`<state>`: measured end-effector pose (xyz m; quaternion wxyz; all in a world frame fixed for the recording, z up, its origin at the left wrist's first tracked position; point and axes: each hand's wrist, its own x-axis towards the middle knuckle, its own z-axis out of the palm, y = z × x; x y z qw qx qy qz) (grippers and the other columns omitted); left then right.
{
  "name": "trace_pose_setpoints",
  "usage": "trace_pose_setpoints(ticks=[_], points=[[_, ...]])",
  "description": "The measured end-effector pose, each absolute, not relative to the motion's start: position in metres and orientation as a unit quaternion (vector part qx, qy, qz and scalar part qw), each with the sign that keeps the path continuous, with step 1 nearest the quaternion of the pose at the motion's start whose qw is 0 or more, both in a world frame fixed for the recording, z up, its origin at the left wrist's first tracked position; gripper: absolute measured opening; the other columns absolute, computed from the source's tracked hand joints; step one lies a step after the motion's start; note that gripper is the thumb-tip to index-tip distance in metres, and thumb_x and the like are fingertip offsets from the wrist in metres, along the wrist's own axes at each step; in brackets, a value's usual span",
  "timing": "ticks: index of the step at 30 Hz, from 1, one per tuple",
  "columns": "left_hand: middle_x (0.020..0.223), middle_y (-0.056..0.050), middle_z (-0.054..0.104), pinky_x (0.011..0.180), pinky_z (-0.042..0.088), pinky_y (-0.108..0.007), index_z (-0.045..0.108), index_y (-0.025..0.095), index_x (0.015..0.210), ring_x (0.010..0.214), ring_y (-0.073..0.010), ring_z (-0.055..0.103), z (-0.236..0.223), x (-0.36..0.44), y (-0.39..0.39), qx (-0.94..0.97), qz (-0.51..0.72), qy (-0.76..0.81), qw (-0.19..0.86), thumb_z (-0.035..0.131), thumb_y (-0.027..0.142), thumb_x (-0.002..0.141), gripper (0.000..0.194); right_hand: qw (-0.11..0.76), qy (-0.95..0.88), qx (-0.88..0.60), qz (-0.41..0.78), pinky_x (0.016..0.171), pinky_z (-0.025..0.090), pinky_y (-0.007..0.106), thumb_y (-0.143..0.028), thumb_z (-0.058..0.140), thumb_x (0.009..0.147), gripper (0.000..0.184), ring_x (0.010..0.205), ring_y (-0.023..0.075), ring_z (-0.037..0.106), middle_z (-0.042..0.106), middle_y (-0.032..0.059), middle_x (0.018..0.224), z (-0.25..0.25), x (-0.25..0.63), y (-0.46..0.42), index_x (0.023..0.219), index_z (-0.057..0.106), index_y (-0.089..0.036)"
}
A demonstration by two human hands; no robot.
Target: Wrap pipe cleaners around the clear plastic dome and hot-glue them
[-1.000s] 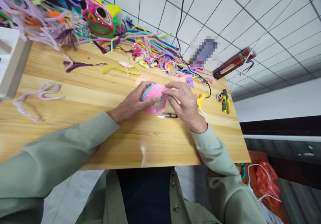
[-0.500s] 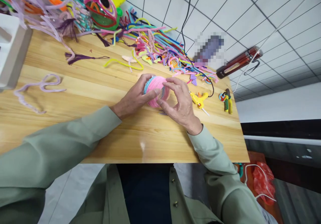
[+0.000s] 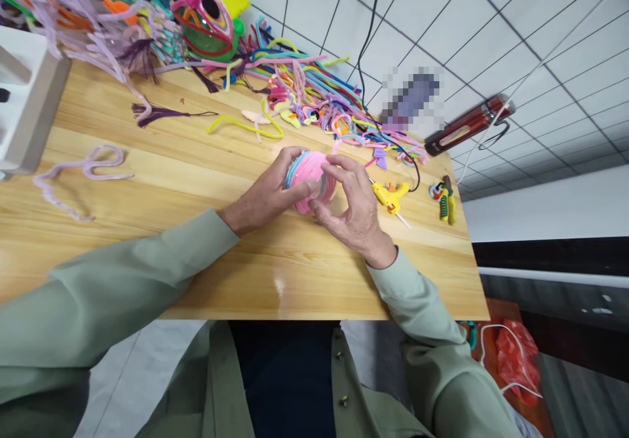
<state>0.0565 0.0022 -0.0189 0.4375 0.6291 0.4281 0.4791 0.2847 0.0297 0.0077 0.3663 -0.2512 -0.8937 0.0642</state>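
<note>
Between my hands, above the middle of the table, is a round, clear-ended container wrapped in pink and blue pipe cleaners (image 3: 309, 167). My left hand (image 3: 268, 192) is closed around its left side, the thumb lying across the pink winding. On the right, my right hand (image 3: 354, 205) grips the open-looking clear end, fingers curved over the top and thumb below. The hands hide part of the container. Just right of my right hand lies a yellow glue gun (image 3: 390, 196) with a white glue stick poking out.
A heap of colourful pipe cleaners (image 3: 304, 78) runs along the wall, with a pink and green mask-like piece (image 3: 206, 22). Pliers (image 3: 447, 200) and a dark red flask (image 3: 469, 124) are at right. A lilac pipe cleaner (image 3: 81, 169) and white tray (image 3: 37, 107) are at left.
The wrapped container has turned and shifted slightly to the right and down in my hands. Both hands keep hold of it. The view has shifted a little.
</note>
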Motion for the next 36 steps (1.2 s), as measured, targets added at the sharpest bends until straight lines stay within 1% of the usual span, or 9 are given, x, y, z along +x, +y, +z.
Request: trace_pose_setpoints(ticks=[5, 9, 12, 17, 20, 24, 27, 30, 36], points=[[0.152, -0.014, 0.063, 0.124, 0.055, -0.046, 0.049, 0.02, 0.149, 0.14, -0.0332, 0.063, -0.02, 0.057, 0.003, 0.618, 0.48, 0.421, 0.459, 0.073, 0.075, 0.099, 0.079, 0.35, -0.893, -0.266, 0.094, 0.125, 0.056, 0.068, -0.041, 0.076, 0.104, 0.056, 0.149, 0.0393, 0.067, 0.069, 0.0173, 0.159, 0.007, 0.286, 0.03, 0.157, 0.06, -0.031], [0.152, -0.015, 0.062, 0.124, 0.055, -0.046, 0.048, 0.019, 0.152, 0.142, -0.034, 0.062, -0.022, 0.056, 0.004, 0.621, 0.478, 0.407, 0.471, 0.076, 0.077, 0.096, 0.085, 0.352, -0.894, -0.268, 0.074, 0.122, 0.06, 0.068, -0.042, 0.074, 0.105, 0.054, 0.147, 0.0386, 0.069, 0.07, 0.018, 0.156, 0.008, 0.286, 0.031, 0.155, 0.061, -0.029], [0.155, -0.015, 0.061, 0.125, 0.054, -0.048, 0.047, 0.021, 0.154, 0.144, -0.0357, 0.061, -0.024, 0.056, 0.004, 0.633, 0.474, 0.405, 0.46, 0.079, 0.077, 0.094, 0.088, 0.349, -0.894, -0.273, 0.059, 0.119, 0.062, 0.067, -0.043, 0.073, 0.105, 0.053, 0.146, 0.0375, 0.07, 0.071, 0.0172, 0.155, 0.009, 0.287, 0.031, 0.155, 0.061, -0.03], [0.158, -0.016, 0.059, 0.126, 0.054, -0.053, 0.047, 0.022, 0.154, 0.147, -0.0384, 0.061, -0.032, 0.054, 0.008, 0.645, 0.47, 0.401, 0.45, 0.078, 0.079, 0.093, 0.089, 0.34, -0.897, -0.267, 0.093, 0.122, 0.061, 0.067, -0.043, 0.073, 0.106, 0.053, 0.147, 0.0363, 0.069, 0.07, 0.0172, 0.156, 0.011, 0.288, 0.032, 0.156, 0.061, -0.03], [0.161, -0.017, 0.059, 0.129, 0.052, -0.055, 0.048, 0.023, 0.155, 0.15, -0.0399, 0.06, -0.036, 0.054, 0.01, 0.643, 0.472, 0.402, 0.448, 0.079, 0.081, 0.091, 0.092, 0.341, -0.897, -0.261, 0.099, 0.121, 0.061, 0.066, -0.045, 0.075, 0.106, 0.054, 0.147, 0.0361, 0.069, 0.07, 0.0175, 0.155, 0.012, 0.29, 0.033, 0.156, 0.061, -0.03], [0.164, -0.018, 0.058, 0.135, 0.047, -0.058, 0.049, 0.021, 0.156, 0.153, -0.0417, 0.058, -0.039, 0.054, 0.012, 0.636, 0.475, 0.412, 0.447, 0.083, 0.084, 0.086, 0.1, 0.337, -0.897, -0.263, 0.111, 0.122, 0.06, 0.066, -0.044, 0.074, 0.108, 0.05, 0.146, 0.0361, 0.068, 0.07, 0.0156, 0.154, 0.013, 0.293, 0.035, 0.155, 0.062, -0.033], [0.168, -0.018, 0.056, 0.137, 0.043, -0.061, 0.05, 0.022, 0.158, 0.155, -0.0428, 0.056, -0.041, 0.053, 0.012, 0.631, 0.47, 0.422, 0.451, 0.081, 0.085, 0.088, 0.099, 0.321, -0.9, -0.268, 0.119, 0.123, 0.058, 0.068, -0.048, 0.075, 0.107, 0.054, 0.149, 0.0378, 0.065, 0.068, 0.0156, 0.155, 0.013, 0.295, 0.038, 0.157, 0.062, -0.033], [0.172, -0.018, 0.053, 0.14, 0.04, -0.062, 0.05, 0.023, 0.16, 0.16, -0.0439, 0.052, -0.041, 0.049, 0.014, 0.63, 0.469, 0.427, 0.448, 0.08, 0.082, 0.089, 0.098, 0.312, -0.903, -0.268, 0.124, 0.123, 0.058, 0.068, -0.051, 0.076, 0.106, 0.059, 0.149, 0.0373, 0.065, 0.067, 0.0168, 0.155, 0.013, 0.295, 0.039, 0.159, 0.06, -0.031], [0.171, -0.017, 0.054, 0.14, 0.042, -0.057, 0.048, 0.021, 0.162, 0.161, -0.0417, 0.051, -0.039, 0.043, 0.019, 0.663, 0.449, 0.419, 0.428, 0.074, 0.079, 0.095, 0.092, 0.311, -0.898, -0.282, 0.128, 0.124, 0.057, 0.067, -0.052, 0.071, 0.109, 0.057, 0.148, 0.0367, 0.064, 0.066, 0.0173, 0.155, 0.005, 0.291, 0.04, 0.16, 0.06, -0.029]])
